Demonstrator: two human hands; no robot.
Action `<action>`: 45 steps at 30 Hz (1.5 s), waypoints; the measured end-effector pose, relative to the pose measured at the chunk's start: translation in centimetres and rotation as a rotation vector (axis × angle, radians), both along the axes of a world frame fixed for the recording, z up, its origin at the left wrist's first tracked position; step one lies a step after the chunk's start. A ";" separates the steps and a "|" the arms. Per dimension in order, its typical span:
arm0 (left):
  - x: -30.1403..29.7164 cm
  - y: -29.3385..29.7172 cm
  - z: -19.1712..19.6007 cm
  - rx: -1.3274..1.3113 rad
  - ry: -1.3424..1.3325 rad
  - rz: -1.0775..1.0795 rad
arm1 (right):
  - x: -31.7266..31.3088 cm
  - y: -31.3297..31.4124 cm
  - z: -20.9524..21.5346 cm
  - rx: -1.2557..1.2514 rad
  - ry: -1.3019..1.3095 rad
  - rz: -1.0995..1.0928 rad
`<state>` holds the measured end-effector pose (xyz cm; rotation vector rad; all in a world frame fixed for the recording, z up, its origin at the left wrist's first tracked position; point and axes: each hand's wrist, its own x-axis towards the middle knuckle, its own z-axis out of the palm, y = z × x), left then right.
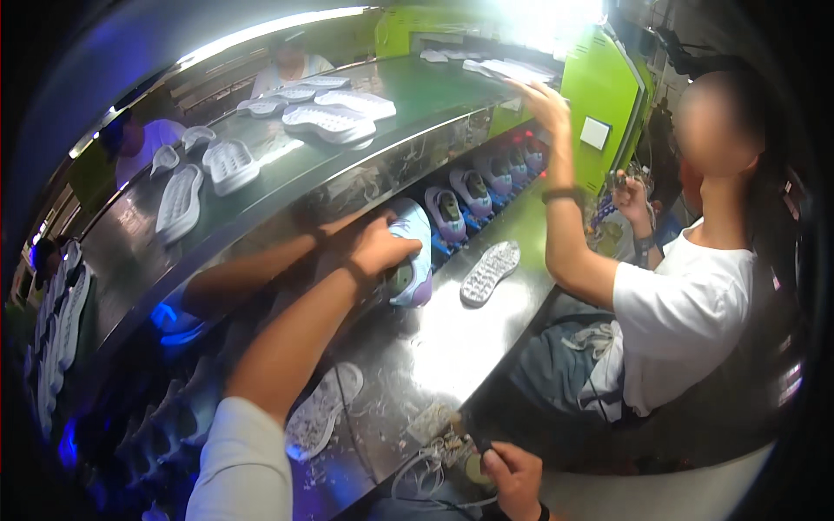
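Observation:
My left hand point(382, 247) reaches out to the lower metal shelf, its fingers closed around a light blue and purple shoe upper point(412, 260). The upper stands at the shelf's inner side, at the near end of a row of similar shoe uppers point(446, 215). Near the bottom edge my right hand point(514, 479) is closed on a thin tool with a dark handle point(478, 439); its kind is hard to make out. To the right of the upper lies a white-grey shoe sole point(491, 273). Another sole point(326, 412) lies closer to me, beside my left forearm.
Above the shelf runs a green conveyor belt point(417, 82) carrying several white soles point(330, 123). A co-worker in a white T-shirt point(686, 304) sits at right, one hand point(547, 108) at the belt's soles. Scraps and cords point(434, 460) lie by my right hand.

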<state>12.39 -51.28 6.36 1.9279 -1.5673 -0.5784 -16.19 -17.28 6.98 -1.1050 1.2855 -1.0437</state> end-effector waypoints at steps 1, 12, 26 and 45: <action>-0.5 -3.5 -1.4 0.019 -0.044 -0.066 | -0.1 -0.1 0.1 0.008 0.027 -0.012; 2.9 -9.4 -9.1 -0.030 -0.397 -0.114 | 1.4 -0.6 -4.9 -0.135 0.207 0.000; 21.9 8.7 -11.7 0.106 0.432 -0.089 | 2.9 3.7 -0.8 -0.264 0.110 0.036; 15.0 60.3 1.5 -0.550 0.023 0.337 | 13.5 11.6 -3.2 -0.096 0.033 0.619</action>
